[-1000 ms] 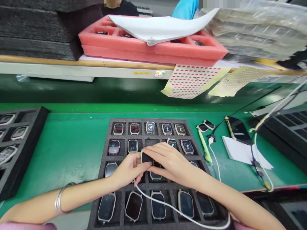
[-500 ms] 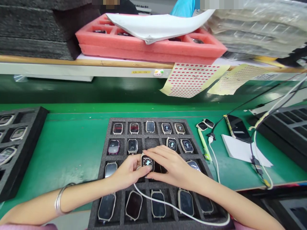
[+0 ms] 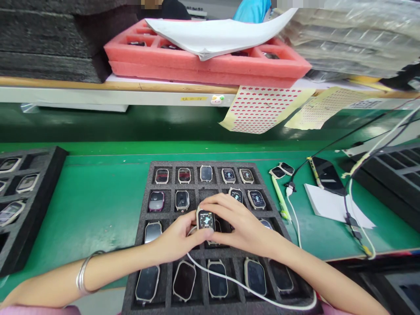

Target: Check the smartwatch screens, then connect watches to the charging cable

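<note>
Between my two hands is a smartwatch (image 3: 206, 220) without a strap, its screen lit with a watch face. My left hand (image 3: 182, 234) is closed on its left and lower edge, thumb along the bottom of the screen. The fingers of my right hand (image 3: 236, 221) hold the watch's top and right side. A white cable (image 3: 226, 277) runs from under my left hand across the tray; where it meets the watch is hidden. Below lies a black foam tray (image 3: 141, 236) with several watches in its compartments, such as a purple-framed watch (image 3: 156, 201) at the left.
Another foam tray (image 3: 49, 175) of watches stands at the left. To the right lie two small watches (image 3: 282, 169), a green pen (image 3: 280, 199), a phone (image 3: 328, 175), white paper (image 3: 334, 205) and cables. A pink foam tray (image 3: 203, 70) sits on the shelf above.
The watch and both hands have shifted slightly to the right. My right hand's fingers sit a little higher, and the watch face turns more squarely toward me.
</note>
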Demonstrator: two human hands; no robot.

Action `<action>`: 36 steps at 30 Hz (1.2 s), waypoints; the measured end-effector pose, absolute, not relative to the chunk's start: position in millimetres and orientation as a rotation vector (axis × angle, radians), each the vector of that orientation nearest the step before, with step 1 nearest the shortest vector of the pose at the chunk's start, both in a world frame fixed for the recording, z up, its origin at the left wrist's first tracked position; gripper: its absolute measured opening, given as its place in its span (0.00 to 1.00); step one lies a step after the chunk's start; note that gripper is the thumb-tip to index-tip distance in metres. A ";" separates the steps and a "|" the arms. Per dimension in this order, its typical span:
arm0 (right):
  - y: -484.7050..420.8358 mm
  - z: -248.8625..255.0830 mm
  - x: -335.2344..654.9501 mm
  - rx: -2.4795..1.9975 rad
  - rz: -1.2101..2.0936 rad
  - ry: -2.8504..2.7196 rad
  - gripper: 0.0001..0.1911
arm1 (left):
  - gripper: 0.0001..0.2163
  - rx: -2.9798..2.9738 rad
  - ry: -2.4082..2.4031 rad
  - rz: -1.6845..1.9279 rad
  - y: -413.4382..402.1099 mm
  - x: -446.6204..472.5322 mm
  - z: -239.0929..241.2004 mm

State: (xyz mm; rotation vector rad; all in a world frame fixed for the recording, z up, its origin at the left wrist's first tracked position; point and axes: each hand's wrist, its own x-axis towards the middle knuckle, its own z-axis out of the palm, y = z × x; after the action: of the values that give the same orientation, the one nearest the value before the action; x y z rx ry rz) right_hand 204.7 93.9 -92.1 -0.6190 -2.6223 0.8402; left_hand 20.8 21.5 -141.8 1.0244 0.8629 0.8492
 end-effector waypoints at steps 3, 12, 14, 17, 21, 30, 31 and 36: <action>110.9 -95.2 211.3 -0.690 0.830 -2.595 0.22 | 0.18 0.968 0.802 0.780 20.7 16.9 -137.3; 125.2 -100.8 200.2 -0.688 0.312 -2.941 0.20 | 0.13 0.933 0.895 0.665 0.4 -16.5 -130.3; 122.4 -94.3 179.4 -0.567 0.304 -2.979 0.15 | 0.14 0.910 0.923 0.707 -3.0 -20.1 -132.5; 116.4 -93.6 143.5 -0.490 0.188 -3.091 0.12 | 0.15 0.905 0.925 0.756 -4.6 -20.1 -134.4; 114.0 -103.2 118.5 -0.527 0.045 -3.155 0.09 | 0.15 0.895 0.896 0.786 -3.4 -17.2 -135.8; 126.1 -78.8 156.9 -0.547 0.908 -2.686 0.21 | 0.18 0.814 0.861 0.794 0.8 -21.5 -139.0; 120.1 -74.8 159.1 -0.516 0.943 -2.698 0.21 | 0.18 0.820 0.864 0.791 0.7 -21.6 -139.4; 91.7 -74.3 157.2 -0.404 0.674 -2.947 0.20 | 0.21 0.845 0.937 0.825 -1.3 -17.9 -142.5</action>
State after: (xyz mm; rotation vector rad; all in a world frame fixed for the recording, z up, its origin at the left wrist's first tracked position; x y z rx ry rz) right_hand 157.2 91.7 -74.3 -0.4040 -2.9469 0.6743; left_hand -17.9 -1.3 -142.5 0.8452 0.9371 0.8249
